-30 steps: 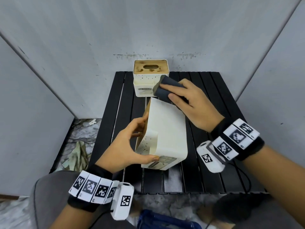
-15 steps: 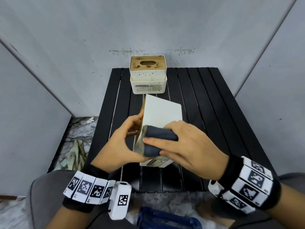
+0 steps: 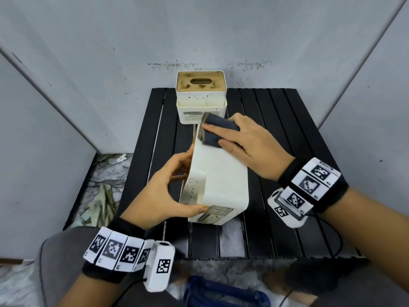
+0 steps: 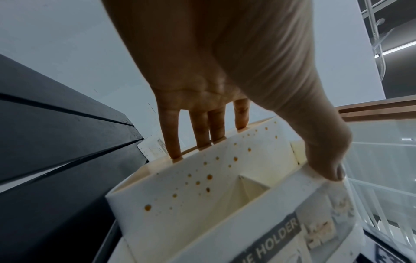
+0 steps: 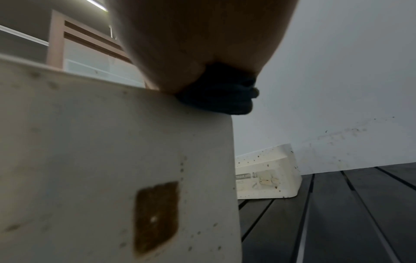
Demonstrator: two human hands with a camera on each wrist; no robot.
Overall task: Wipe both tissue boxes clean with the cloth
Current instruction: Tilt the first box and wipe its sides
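A white tissue box lies tipped on its side on the black slatted table, brown spots on its front. My left hand grips it, fingers hooked over the rim and thumb on the labelled face. My right hand holds a folded dark cloth and presses it on the far end of the box's upturned side; the same cloth bulges under the palm in the right wrist view. The second tissue box stands upright at the table's back, its top stained brown.
Grey walls close in the table at the back and both sides. A crumpled rag lies on the floor to the left. A blue object sits below the table's near edge, between my knees.
My right hand drew the cloth from the box's far end down to its near end, then pushed it back to the far end. My left hand kept its hold.
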